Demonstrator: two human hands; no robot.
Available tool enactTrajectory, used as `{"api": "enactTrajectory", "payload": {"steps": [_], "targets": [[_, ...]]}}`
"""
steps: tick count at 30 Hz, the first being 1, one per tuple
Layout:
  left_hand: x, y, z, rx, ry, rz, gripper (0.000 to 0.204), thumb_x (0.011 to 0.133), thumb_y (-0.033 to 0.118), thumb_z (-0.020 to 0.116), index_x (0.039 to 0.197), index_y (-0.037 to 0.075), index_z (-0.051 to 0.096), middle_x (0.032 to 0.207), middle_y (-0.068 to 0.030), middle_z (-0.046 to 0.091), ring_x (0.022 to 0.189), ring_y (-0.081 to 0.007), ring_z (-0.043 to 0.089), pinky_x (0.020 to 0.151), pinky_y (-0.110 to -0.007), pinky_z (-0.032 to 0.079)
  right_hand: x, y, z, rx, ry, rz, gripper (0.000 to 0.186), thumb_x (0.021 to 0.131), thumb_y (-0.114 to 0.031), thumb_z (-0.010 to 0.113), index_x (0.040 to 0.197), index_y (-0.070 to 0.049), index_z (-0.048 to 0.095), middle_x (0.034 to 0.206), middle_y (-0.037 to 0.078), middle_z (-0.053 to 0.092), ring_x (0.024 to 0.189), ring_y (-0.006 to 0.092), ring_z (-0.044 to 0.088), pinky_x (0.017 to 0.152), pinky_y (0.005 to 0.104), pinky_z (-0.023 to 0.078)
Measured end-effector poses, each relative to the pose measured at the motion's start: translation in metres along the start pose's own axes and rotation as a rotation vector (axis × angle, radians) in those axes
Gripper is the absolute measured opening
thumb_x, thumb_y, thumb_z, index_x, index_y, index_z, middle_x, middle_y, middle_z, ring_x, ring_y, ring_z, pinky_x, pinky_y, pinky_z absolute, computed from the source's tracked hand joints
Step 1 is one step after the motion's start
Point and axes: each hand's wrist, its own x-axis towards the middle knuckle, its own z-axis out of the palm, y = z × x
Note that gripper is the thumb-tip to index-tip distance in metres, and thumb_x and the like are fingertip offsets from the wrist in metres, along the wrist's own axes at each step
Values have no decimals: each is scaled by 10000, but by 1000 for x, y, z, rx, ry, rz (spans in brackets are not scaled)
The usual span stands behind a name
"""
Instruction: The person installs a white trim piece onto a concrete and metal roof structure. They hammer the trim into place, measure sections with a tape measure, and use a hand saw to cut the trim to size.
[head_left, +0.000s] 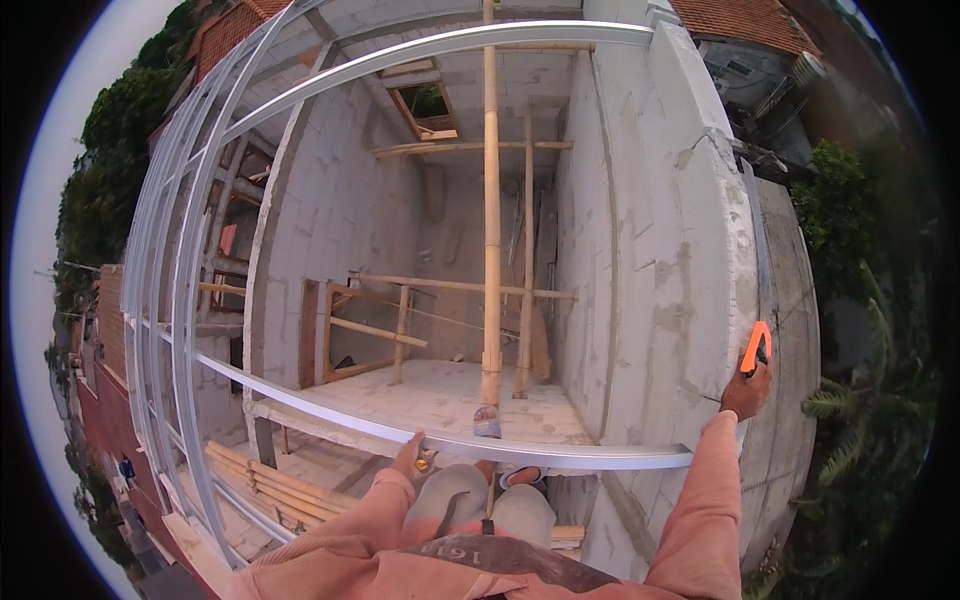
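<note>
My right hand (747, 391) is closed around the orange handle of a handsaw (757, 345), out at the right on top of the block wall (735, 240). What looks like its long grey blade runs away from me along the wall's outer edge. My left hand (406, 456) grips a silver metal channel (560, 455), which crosses in front of me from the left framing to the right wall. A small yellowish thing (425, 462) shows by the left fingers; its kind is unclear. My sandalled foot (487, 421) is at the lower end of an upright-looking bamboo pole (491, 250).
Below lies a deep room with block walls and bamboo bracing (460, 286). A second metal channel (430, 50) spans the far side. Several silver trusses (185, 300) stand at the left. Bamboo poles (270, 485) lie lower left. Outside the right wall are a grey roof (785, 260) and trees.
</note>
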Motion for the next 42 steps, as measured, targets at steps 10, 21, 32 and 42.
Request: {"api": "enactTrajectory", "payload": {"steps": [10,21,32,42], "targets": [[-2,-10,5,18,-9,52,459,909,538,725,1041,116,606,822,-79,647,631,-200,647,512,-322,544,-2,11,-4,12,-99,45,431,964,-530,618,1183,-159,645,1416,-14,599,1221,303,595,979,475,487],[-4,-12,9,5,26,48,480,856,521,793,1030,121,593,860,-87,643,692,-227,655,556,-375,574,-3,3,-6,21,17,-25,395,940,-476,668,1140,-136,659,1392,25,620,1211,306,610,943,493,501],[-12,-7,11,96,25,103,444,907,506,742,1105,130,611,898,-69,622,673,-176,641,488,-301,537,0,0,-6,-13,-44,16,424,941,-487,661,1173,-132,654,1414,35,605,1228,307,601,963,493,498],[-19,-14,17,36,43,111,434,912,498,738,1117,139,607,919,-59,600,689,-165,632,483,-266,533,-3,5,-5,-8,-24,13,429,946,-496,652,1146,-117,662,1356,49,631,1199,305,608,974,466,492]]}}
